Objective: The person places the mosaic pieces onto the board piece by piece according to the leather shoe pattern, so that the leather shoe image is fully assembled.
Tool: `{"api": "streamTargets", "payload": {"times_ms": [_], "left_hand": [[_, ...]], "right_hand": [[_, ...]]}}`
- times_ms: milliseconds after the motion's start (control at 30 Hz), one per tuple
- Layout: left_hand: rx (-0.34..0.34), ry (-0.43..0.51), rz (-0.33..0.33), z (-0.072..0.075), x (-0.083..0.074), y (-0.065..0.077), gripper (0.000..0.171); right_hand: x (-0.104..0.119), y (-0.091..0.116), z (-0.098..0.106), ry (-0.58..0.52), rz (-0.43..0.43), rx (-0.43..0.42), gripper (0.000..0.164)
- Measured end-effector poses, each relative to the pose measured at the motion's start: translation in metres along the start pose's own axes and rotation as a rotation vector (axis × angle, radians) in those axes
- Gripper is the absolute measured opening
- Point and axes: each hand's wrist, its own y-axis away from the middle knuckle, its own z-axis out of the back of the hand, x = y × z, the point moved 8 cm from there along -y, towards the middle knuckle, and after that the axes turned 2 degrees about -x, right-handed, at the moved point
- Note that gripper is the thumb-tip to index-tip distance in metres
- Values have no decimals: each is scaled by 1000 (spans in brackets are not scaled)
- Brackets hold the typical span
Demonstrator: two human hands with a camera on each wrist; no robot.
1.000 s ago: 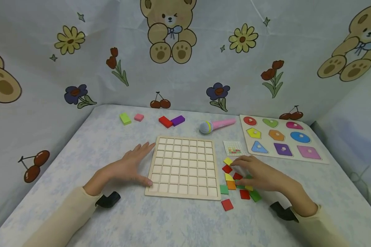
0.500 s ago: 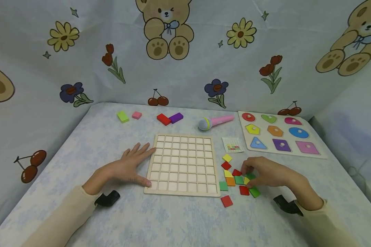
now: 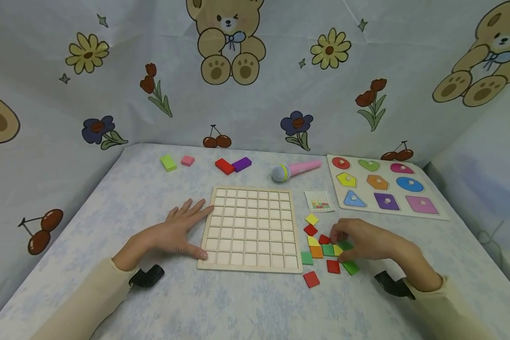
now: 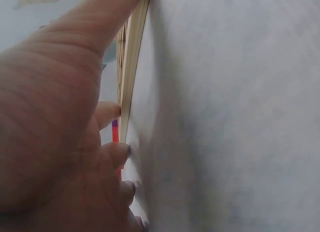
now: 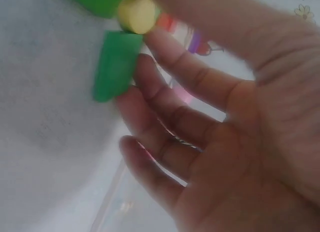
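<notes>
A square wooden grid board (image 3: pixel 250 271) lies flat before me. My left hand (image 3: pixel 174 235) is spread at its left side, thumb at the near corner and fingertips at the edge. In the left wrist view, fingertips (image 4: pixel 117 153) line up along the board's side. My right hand (image 3: pixel 367 240) is bent over a group of coloured tiles, pinching a small yellow tile (image 5: pixel 137 14) between thumb and index finger. A dark green tile (image 5: pixel 117 66) lies beside its middle fingers. Nearby are a green square tile (image 3: pixel 328 250), an orange tile (image 3: pixel 316 252) and a red tile (image 3: pixel 333 267).
A small pattern card (image 3: pixel 319 201) lies right of the board. Behind it is a pink toy microphone (image 3: pixel 297 170). A shape puzzle board (image 3: pixel 391 210) occupies the back right. Red (image 3: pixel 225 166), purple (image 3: pixel 242 164), green (image 3: pixel 168 163) and pink (image 3: pixel 188 161) blocks lie along the back.
My right hand has drawn back slightly to the right over the tiles, its fingers curling from outstretched to a pinch at the yellow tile. My left hand has stayed at the board.
</notes>
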Motion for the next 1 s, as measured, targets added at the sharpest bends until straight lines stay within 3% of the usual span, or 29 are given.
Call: {"api": "streamTargets", "payload": {"times_ms": [500, 633, 833, 1000], "left_hand": [[0, -1, 7, -1, 0, 0, 121], [-1, 4, 0, -2, 1, 1, 121], [-3, -20, -6, -1, 4, 2, 122], [2, -58, -4, -1, 4, -1, 122]], "right_hand": [[6, -1, 6, 61, 29, -53, 29], [9, -1, 8, 25, 66, -61, 29], [23, -2, 14, 25, 188, -122, 25], [33, -6, 21, 61, 171, -168, 22]]}}
